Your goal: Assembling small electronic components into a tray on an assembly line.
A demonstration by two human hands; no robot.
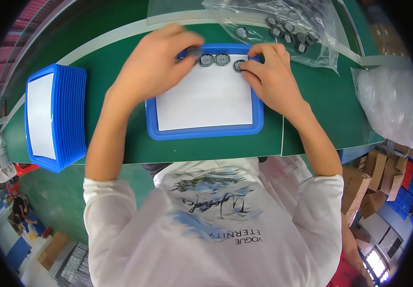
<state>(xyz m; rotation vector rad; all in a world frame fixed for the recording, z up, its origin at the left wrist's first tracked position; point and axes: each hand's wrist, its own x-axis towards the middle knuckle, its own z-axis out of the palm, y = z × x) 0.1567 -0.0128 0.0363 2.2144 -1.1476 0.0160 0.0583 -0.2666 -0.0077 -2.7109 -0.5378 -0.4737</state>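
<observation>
A shallow blue tray [206, 132] lined with a white sheet [204, 103] lies on the green table in front of me. Two round grey parts [222, 59] sit side by side along its far edge. At the tray's far left, my left hand [161, 62] pinches another dark round part [194, 51]; hand and part are smeared by motion. Behind those fingers a bit of one more part shows. Over the far right corner, my right hand [274, 79] has thumb and finger closed on a round grey part [239, 65] resting at the sheet's edge.
A stack of blue trays [70, 117] stands at the left. Beyond the tray, a clear plastic bag [311, 21] holds several round grey parts, with a single part [241, 32] near its left side. A bulging white plastic bag [390, 103] sits at the table's right end.
</observation>
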